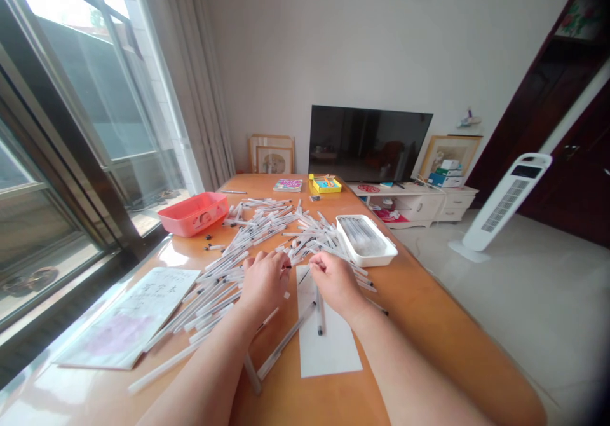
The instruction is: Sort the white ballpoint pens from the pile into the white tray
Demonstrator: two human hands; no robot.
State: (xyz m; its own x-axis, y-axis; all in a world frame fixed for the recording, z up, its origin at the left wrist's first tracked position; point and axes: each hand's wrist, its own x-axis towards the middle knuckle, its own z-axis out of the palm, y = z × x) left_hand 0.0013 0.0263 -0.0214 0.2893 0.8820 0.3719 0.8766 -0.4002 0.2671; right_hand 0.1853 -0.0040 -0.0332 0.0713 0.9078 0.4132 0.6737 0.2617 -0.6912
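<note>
My left hand (265, 281) is closed, its fingers curled above the left edge of a white paper sheet (331, 356). A small black tip shows at its fingertips; the rest of what it holds is hidden. Facing it, my right hand (337, 283) pinches thumb and finger together over the sheet. A thin dark rod like a pen refill (304, 276) runs from those fingertips. Below the hands, a clear pen with a black end (319, 315) lies on the paper, and another pen (288, 340) slants across its left edge. Many loose clear pens (231, 264) surround the hands.
A white tray (387, 255) of thin clear pieces stands at right, a red plastic basket (190, 217) at left. A notebook (128, 318) lies front left. Small black caps (208, 238) sit near the basket. A yellow box (326, 185) and booklet (288, 185) are at the table's far end.
</note>
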